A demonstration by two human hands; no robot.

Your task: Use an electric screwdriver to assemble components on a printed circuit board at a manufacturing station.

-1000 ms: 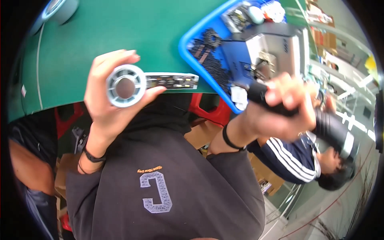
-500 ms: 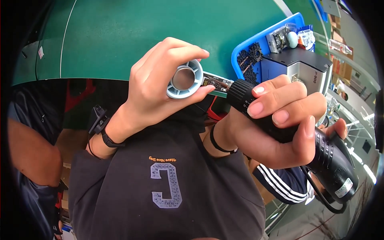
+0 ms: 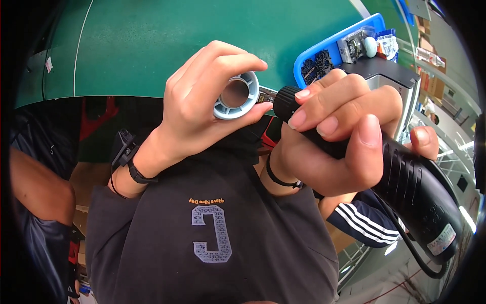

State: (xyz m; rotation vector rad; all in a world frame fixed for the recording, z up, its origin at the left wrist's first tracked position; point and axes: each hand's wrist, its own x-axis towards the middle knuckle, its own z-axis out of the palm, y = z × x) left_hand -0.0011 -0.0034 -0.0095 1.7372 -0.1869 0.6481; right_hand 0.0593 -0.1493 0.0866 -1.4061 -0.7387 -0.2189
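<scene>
Fingers and thumb of my left hand (image 3: pixel 195 96) curl around a light blue round part (image 3: pixel 248 105), a spool-like ring with spokes and a grey disc-shaped centre (image 3: pixel 234 93). My right hand (image 3: pixel 344 121) grips a black electric screwdriver (image 3: pixel 410 177), its ribbed collar (image 3: pixel 286 103) pointing left toward the round part. Only a short gap separates the collar from my left thumb tip; whether the driver's tip touches the part I cannot make out. In that gap shows a sliver of a dark strip with printed marks (image 3: pixel 265 96).
A blue tray (image 3: pixel 298 63) holds black screws (image 3: pixel 317 67) and small packets (image 3: pixel 387 44). Beside it stands a black and silver box (image 3: pixel 387 71). A green table (image 3: pixel 167 30) spreads ahead. A cable (image 3: pixel 405 235) hangs from the driver. Another person's arm (image 3: pixel 40 187) is at left; a striped sleeve (image 3: pixel 364 223) shows at right.
My right hand has brought the screwdriver left and slightly up, closer to the round part, covering most of the dark strip and the driver's bit. My left hand has risen slightly.
</scene>
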